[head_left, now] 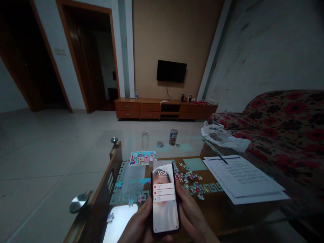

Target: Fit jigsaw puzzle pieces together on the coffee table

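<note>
A smartphone (165, 216) stands upright between my two hands, its lit screen showing 9:50 and several notifications. My left hand (141, 219) grips its left edge, and my right hand (191, 211) wraps the right edge. Behind the phone, loose jigsaw pieces (187, 175) lie heaped to the right on the glass-topped table (131, 140). A few more puzzle pieces (131, 202) are scattered to the left. Beyond them is a colourful cartoon picture card (143, 158). One piece (110, 217) rests by a bright white patch near my left hand.
At the table's far side stand a clear jar (145, 139), a metal lid (159, 144) and a labelled jar (173, 137). Printed papers (245, 179) with a pen (223, 158) lie to the right, near a plastic bag (225, 136) and flowered sofa (286, 118).
</note>
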Motion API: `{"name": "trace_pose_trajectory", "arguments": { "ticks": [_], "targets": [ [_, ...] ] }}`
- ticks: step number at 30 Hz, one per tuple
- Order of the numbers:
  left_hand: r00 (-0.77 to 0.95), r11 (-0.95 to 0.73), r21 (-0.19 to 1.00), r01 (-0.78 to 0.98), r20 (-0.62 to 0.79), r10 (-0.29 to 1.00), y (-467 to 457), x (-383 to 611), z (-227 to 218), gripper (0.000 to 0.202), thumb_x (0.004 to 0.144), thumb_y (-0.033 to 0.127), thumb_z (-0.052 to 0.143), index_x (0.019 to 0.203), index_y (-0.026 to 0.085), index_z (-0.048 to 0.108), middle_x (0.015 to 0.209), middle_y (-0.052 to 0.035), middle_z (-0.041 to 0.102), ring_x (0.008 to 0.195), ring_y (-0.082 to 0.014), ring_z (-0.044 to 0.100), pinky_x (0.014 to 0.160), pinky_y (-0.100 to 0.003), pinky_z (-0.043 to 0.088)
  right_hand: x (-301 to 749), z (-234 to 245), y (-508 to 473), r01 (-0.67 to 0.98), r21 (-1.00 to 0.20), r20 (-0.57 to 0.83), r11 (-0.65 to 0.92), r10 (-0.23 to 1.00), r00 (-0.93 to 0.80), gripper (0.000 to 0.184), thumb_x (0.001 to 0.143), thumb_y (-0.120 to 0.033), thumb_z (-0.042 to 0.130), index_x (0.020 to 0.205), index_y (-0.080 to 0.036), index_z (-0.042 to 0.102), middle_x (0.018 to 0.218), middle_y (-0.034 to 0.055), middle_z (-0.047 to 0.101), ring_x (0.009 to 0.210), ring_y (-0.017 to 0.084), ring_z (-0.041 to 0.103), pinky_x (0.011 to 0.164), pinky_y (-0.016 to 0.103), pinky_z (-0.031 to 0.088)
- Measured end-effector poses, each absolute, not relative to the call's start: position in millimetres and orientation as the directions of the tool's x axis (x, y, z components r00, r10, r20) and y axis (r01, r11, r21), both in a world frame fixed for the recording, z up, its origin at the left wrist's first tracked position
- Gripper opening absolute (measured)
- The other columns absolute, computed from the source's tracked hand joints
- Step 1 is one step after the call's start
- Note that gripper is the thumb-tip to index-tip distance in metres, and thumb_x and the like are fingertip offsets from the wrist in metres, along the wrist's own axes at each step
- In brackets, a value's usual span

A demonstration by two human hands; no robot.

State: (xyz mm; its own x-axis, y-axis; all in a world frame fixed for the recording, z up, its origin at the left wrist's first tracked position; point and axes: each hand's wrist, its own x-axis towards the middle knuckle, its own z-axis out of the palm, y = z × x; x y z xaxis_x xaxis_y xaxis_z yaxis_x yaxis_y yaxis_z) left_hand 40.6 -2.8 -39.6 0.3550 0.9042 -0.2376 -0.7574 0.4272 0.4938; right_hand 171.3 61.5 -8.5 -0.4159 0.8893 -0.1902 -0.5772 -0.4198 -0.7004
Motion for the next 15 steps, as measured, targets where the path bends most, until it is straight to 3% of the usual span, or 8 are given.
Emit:
{"name": "trace_pose_trajectory", "arguments": {
  "ticks": [4,10,15],
  "targets": [
    [0.303,0.376,0.556,-0.741,-0.223,0.927,-1.4,37.4,-31.0,0.062,0.074,0.057,0.068,0.12,0.017,0.057,0.098,-0.0128,0.071,0.087,-0.0313,0.067,0.056,-0.034,0.053,170.1,-13.6,63.8,-0.571,-0.703,-0.168,-0.424,0.879,-0.446,0.045,0.069,-0.051,0.077,0.095,-0.015,0.073,0.094,0.0096,0.075,0.083,0.023,0.068,0.083,0.038,0.051],
    [0.308,0.373,0.556,-0.743,-0.212,0.928,-4.6,26.7,-42.0,0.052,0.084,0.053,0.057,0.121,0.016,0.057,0.103,-0.014,0.07,0.089,-0.03,0.068,0.061,-0.036,0.056,164.5,-15.8,62.8,-0.563,-0.698,-0.191,-0.443,0.873,-0.449,0.046,0.064,-0.047,0.081,0.096,-0.017,0.072,0.095,0.0086,0.075,0.084,0.023,0.068,0.084,0.037,0.05],
    [0.281,0.387,0.546,-0.743,-0.27,0.921,-5.8,26.9,-37.3,0.059,0.082,0.055,0.061,0.127,0.018,0.052,0.1,-0.0132,0.071,0.083,-0.0288,0.068,0.057,-0.035,0.056,162.2,-16.3,60.1,-0.565,-0.695,-0.204,-0.445,0.875,-0.439,0.045,0.065,-0.047,0.081,0.097,-0.016,0.072,0.098,0.0093,0.075,0.086,0.023,0.068,0.085,0.037,0.05]
  ]
}}
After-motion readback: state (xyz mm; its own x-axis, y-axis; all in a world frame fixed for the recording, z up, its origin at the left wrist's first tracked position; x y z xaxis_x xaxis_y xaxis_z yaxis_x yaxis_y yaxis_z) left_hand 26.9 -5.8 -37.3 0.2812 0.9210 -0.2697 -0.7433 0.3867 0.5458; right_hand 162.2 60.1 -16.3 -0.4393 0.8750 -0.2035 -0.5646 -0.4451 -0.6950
